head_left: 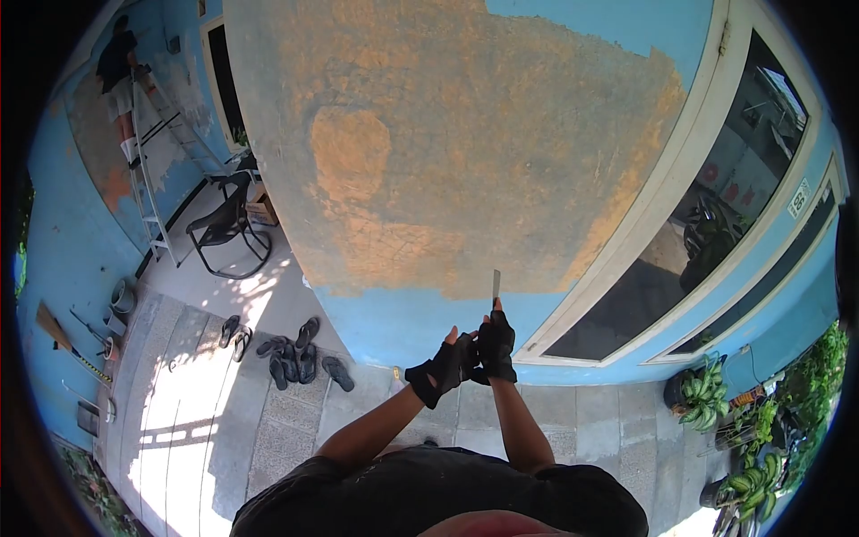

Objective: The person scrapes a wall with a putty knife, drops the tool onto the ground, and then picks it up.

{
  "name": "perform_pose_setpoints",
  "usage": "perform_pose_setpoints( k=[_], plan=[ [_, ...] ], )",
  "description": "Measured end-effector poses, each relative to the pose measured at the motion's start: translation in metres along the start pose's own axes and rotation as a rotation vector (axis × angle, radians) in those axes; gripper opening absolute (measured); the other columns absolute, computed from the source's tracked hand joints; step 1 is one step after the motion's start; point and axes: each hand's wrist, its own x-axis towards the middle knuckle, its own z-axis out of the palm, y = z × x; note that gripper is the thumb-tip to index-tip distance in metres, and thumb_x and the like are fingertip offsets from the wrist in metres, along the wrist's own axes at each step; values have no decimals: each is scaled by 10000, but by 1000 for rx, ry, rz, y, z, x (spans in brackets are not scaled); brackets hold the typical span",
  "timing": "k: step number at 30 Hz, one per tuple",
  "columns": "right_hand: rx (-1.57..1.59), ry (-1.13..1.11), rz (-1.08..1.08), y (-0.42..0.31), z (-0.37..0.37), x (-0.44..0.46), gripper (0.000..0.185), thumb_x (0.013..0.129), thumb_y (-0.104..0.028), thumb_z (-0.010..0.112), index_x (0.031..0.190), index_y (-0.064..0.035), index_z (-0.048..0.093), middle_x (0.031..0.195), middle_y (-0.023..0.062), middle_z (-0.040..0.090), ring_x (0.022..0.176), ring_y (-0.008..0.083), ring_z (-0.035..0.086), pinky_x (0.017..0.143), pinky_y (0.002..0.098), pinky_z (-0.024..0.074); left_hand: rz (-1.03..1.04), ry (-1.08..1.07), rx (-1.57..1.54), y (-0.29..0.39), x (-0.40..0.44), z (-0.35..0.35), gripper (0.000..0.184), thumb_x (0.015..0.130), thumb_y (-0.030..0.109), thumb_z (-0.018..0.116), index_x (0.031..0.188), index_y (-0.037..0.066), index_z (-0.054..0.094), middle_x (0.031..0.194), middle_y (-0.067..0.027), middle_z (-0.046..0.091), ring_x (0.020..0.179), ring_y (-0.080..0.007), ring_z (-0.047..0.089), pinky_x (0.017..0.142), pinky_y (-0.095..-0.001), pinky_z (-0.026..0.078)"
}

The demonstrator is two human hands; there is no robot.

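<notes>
Gripping flat blade tool (497, 285) in gloved right hand (497, 345), blade pointing up in front of lower edge of bare patch (501, 179) on blue wall (403, 327). Cannot tell blade-to-wall contact. Holding left hand (452, 362), also in black fingerless glove, right beside right hand, fingers bent; cannot tell exact grip. Near wall base, see dark sandals (307, 362) on paving, at left of view; at right, glass door (662, 259) and potted plants (702, 398).

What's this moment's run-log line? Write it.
right hand: holding thin tool | left hand: beside right hand | wall: paint partly missing | another person: on ladder
</notes>
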Motion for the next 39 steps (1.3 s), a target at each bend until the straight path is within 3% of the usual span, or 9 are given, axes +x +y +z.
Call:
perform_pose_setpoints(
  k=[2,6,12,14,21,27,30,34,39],
  plan=[
    [-126,155,-449,15,5,-1,512,925,-158,568,1422,-122,448,930,136,705,650,264,674,556,362,504,-118,341,-196,2,2,-19,783,908,720,336,1391,105,388,1325,-56,515,1153,-241,543,982,-391,453],
    [-530,-42,-651,52,12,-16,531,911,-183,610,1414,-111,456,1003,154,698,762,291,694,638,363,535,-30,224,-176,-15,13,-21,701,921,700,330,1292,116,448,1287,-109,547,1218,-271,523,1017,-459,430],
    [537,141,-104,86,-23,27,424,1011,-210,477,1412,-74,473,850,24,627,761,122,579,706,225,472,-104,139,174,10,-7,41,645,946,598,430,1292,58,503,1256,-154,584,1192,-242,547,980,-409,449],
    [1323,-331,164,93,-50,26,462,965,-94,515,1423,-77,454,795,-10,568,619,133,483,595,240,429,-58,-83,80,22,-7,66,598,943,570,472,1214,45,563,1208,-170,614,1092,-254,605,973,-400,469],
    [-256,-16,-321,100,-4,-10,495,911,-89,560,1399,-62,478,729,29,531,638,170,497,631,291,449,-201,-954,-295,83,-84,284,884,912,711,298,1206,-85,545,1141,-236,606,1045,-294,609,948,-386,446],
    [-280,-89,-173,120,5,-17,517,885,-74,572,1395,-84,485,764,122,578,681,219,554,668,336,472,-11,-1164,-521,98,-89,282,756,934,634,340,1109,-55,599,943,-211,653,852,-266,645,817,-408,480],
    [-321,39,-241,129,0,-16,513,884,-83,580,1389,-87,490,832,147,627,737,263,607,699,357,489,167,-1092,-566,109,-85,250,697,946,595,361,1060,-40,626,845,-199,676,756,-252,663,752,-420,497],
    [-337,-70,-164,133,-14,-12,482,910,-154,557,1383,-97,488,1060,185,668,928,347,648,804,400,511,1541,-366,554,121,-104,214,457,996,445,395,1094,46,594,954,-181,661,714,-225,640,800,-390,517],
    [-257,-109,-167,126,-5,-20,514,898,-141,587,1398,-116,471,976,176,662,903,338,637,809,376,502,345,-1182,-81,118,-98,249,385,996,348,429,1175,38,570,1126,-162,614,986,-259,562,928,-400,467]
  ],
)
